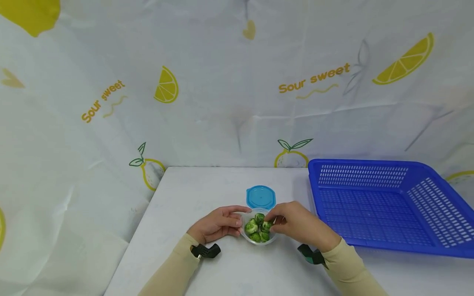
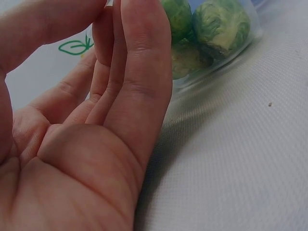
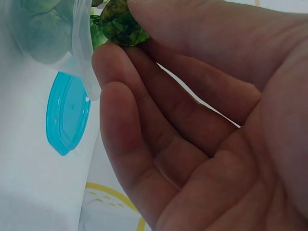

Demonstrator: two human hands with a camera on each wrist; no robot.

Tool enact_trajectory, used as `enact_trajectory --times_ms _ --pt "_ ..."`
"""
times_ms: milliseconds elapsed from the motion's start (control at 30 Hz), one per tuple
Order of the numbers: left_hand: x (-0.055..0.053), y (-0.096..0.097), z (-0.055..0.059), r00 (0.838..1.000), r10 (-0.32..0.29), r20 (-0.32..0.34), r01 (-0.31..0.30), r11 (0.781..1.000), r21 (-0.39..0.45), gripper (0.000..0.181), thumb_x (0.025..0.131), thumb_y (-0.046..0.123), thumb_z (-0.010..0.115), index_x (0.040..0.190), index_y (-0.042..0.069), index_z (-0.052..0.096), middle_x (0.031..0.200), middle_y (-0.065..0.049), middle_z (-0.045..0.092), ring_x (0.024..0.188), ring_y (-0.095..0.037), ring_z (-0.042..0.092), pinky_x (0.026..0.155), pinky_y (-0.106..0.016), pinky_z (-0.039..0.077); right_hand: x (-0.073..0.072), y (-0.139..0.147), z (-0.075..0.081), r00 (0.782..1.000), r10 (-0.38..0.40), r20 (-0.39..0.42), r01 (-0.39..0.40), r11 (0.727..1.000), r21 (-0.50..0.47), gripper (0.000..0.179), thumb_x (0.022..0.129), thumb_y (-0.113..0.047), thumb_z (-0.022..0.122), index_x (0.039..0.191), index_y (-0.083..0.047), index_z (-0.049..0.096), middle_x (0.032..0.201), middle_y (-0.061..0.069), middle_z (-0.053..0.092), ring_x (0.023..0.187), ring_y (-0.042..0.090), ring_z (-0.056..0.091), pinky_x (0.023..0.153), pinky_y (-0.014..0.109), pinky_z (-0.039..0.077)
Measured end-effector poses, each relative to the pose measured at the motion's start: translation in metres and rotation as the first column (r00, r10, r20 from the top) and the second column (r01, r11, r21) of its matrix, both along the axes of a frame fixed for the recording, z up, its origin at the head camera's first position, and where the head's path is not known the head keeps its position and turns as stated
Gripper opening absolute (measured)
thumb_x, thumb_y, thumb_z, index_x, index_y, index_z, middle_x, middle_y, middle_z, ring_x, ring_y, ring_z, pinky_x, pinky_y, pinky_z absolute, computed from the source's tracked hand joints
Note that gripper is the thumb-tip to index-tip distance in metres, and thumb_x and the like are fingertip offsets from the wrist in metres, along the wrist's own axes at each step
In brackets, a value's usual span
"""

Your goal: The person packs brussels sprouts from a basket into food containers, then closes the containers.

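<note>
A small clear plastic container [image 1: 259, 241] filled with several green Brussels sprouts [image 1: 251, 228] stands on the white table. At its left side my left hand [image 1: 218, 224] holds the rim, the index finger reaching along the far edge. Close up in the left wrist view, the fingers [image 2: 144, 72] partly hide the container and its sprouts [image 2: 221, 26]. From the right my right hand [image 1: 296, 222] reaches over the rim and pinches one Brussels sprout [image 3: 122, 24] between thumb and fingertips. Just behind the container lies a blue lid [image 1: 261, 197], flat on the table.
A large blue perforated plastic basket [image 1: 374, 244] occupies the table's right side, near my right forearm. Behind the table hangs a white cloth [image 1: 222, 123] printed with lemons and lettering. Both wrists wear dark straps [image 1: 205, 250].
</note>
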State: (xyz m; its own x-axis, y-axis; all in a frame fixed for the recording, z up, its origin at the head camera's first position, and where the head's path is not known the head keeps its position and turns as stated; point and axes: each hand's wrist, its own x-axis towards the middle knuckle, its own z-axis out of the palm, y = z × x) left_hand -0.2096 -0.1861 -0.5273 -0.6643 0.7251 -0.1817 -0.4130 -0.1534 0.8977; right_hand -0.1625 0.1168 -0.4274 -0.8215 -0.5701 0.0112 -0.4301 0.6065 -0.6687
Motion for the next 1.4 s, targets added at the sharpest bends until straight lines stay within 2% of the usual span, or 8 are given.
enact_trajectory --times_ms 567,667,800,900,1067,1133,1267,1400 --pt "0.0 -0.001 -0.001 1.0 0.008 0.008 -0.008 1.0 -0.002 0.059 0.103 0.004 0.068 0.159 0.006 0.051 0.096 0.002 0.064 0.087 -0.009 0.074 0.085 -0.025 0.065 0.001 -0.001 -0.002 0.999 -0.032 0.02 0.031 0.999 0.024 0.02 0.092 -0.01 0.084 0.113 -0.011 0.082 0.097 -0.006 0.075 0.085 0.004 0.062 0.068 0.021 0.054" --pt "0.001 -0.001 0.0 1.0 0.004 0.003 -0.004 1.0 -0.001 0.061 0.102 0.005 0.07 0.159 0.006 0.05 0.096 0.002 0.064 0.087 -0.009 0.074 0.085 -0.025 0.065 0.0 0.0 -0.003 0.999 -0.046 -0.003 0.046 0.999 0.03 0.02 0.095 -0.012 0.082 0.114 -0.01 0.082 0.098 -0.006 0.075 0.085 0.005 0.063 0.069 0.022 0.055" --pt "0.001 -0.001 0.001 1.0 0.0 0.0 0.0 1.0 0.004 0.061 0.103 0.006 0.069 0.16 0.006 0.049 0.097 0.003 0.065 0.087 -0.009 0.073 0.085 -0.025 0.065 -0.002 -0.001 -0.004 0.991 -0.115 -0.065 0.115 0.993 -0.005 0.017 0.099 -0.014 0.078 0.115 -0.011 0.082 0.1 -0.006 0.075 0.088 0.006 0.065 0.074 0.024 0.058" --pt "0.001 0.0 0.0 1.0 -0.002 -0.005 0.002 1.0 0.005 0.061 0.103 0.005 0.068 0.16 0.005 0.048 0.096 0.003 0.066 0.087 -0.009 0.073 0.085 -0.025 0.065 -0.005 -0.005 -0.007 0.97 -0.223 -0.095 0.218 0.974 -0.059 0.017 0.103 -0.013 0.073 0.117 -0.009 0.081 0.103 -0.002 0.077 0.089 0.009 0.066 0.077 0.027 0.059" --pt "0.002 0.002 -0.001 1.0 -0.002 -0.003 0.001 1.0 -0.008 0.061 0.102 0.006 0.07 0.16 0.006 0.05 0.098 0.003 0.066 0.088 -0.009 0.073 0.086 -0.025 0.065 -0.014 -0.013 -0.023 0.904 -0.411 -0.116 0.402 0.911 -0.094 0.024 0.106 -0.006 0.064 0.124 -0.001 0.078 0.109 0.012 0.077 0.085 0.018 0.065 0.072 0.034 0.056" --pt "0.003 0.003 -0.001 1.0 -0.001 0.002 0.001 1.0 -0.014 0.061 0.102 0.007 0.071 0.159 0.007 0.05 0.099 0.003 0.067 0.089 -0.009 0.073 0.086 -0.025 0.065 -0.018 -0.016 -0.031 0.884 -0.451 -0.124 0.446 0.893 -0.069 0.027 0.106 -0.004 0.06 0.127 0.002 0.076 0.11 0.017 0.077 0.084 0.021 0.065 0.071 0.036 0.056" --pt "0.004 0.003 0.001 1.0 -0.002 -0.018 0.001 0.999 -0.049 0.062 0.101 0.01 0.073 0.16 0.008 0.051 0.1 0.003 0.067 0.089 -0.01 0.074 0.088 -0.027 0.065 -0.027 -0.019 -0.044 0.864 -0.491 -0.112 0.492 0.87 -0.016 0.032 0.105 -0.001 0.055 0.131 0.008 0.072 0.109 0.021 0.077 0.085 0.025 0.067 0.071 0.041 0.058" --pt "-0.002 -0.002 0.005 0.995 0.049 -0.091 -0.063 0.985 -0.163 0.054 0.105 0.016 0.07 0.157 0.01 0.055 0.104 -0.001 0.069 0.093 -0.013 0.073 0.09 -0.03 0.066 -0.035 -0.02 -0.051 0.857 -0.509 -0.081 0.511 0.859 0.012 0.034 0.106 -0.001 0.053 0.133 0.011 0.069 0.114 0.025 0.076 0.093 0.031 0.07 0.079 0.048 0.061"
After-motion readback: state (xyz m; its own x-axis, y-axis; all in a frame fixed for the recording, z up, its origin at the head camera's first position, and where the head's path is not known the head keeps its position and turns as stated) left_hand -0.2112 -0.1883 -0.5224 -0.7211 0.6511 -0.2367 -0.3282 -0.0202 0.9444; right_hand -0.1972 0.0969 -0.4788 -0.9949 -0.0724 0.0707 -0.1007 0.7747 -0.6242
